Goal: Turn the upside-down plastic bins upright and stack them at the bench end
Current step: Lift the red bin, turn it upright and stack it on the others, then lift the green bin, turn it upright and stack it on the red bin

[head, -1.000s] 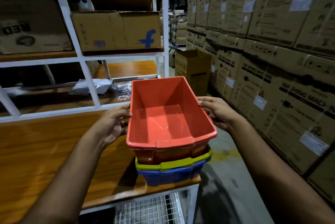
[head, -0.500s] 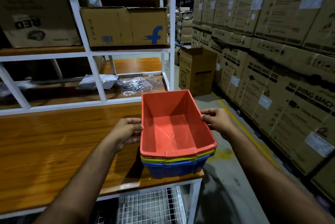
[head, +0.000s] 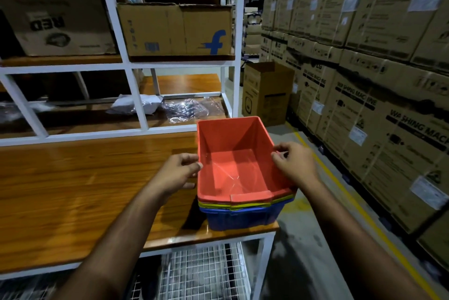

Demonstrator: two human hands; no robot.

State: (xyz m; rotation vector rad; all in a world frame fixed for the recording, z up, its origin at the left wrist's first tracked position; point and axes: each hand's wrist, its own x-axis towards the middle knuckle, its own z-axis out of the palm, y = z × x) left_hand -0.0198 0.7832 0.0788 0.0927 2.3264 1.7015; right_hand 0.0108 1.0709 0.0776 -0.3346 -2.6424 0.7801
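Observation:
A red bin stands upright, nested fully into a yellow bin and a blue bin. The stack sits at the right end of the wooden bench. My left hand is at the red bin's left rim, with curled fingertips against it. My right hand holds the right rim, its fingers curled over the edge. Only the rims of the yellow bin show.
A white shelf frame rises behind the bench, with cardboard boxes on it and plastic wrap lower down. Tall stacks of cartons line the aisle on the right. A wire mesh shelf lies under the bench.
The red bin has dropped from resting high on the stack to sitting fully nested in the yellow and blue bins. Both hands stayed at its side rims.

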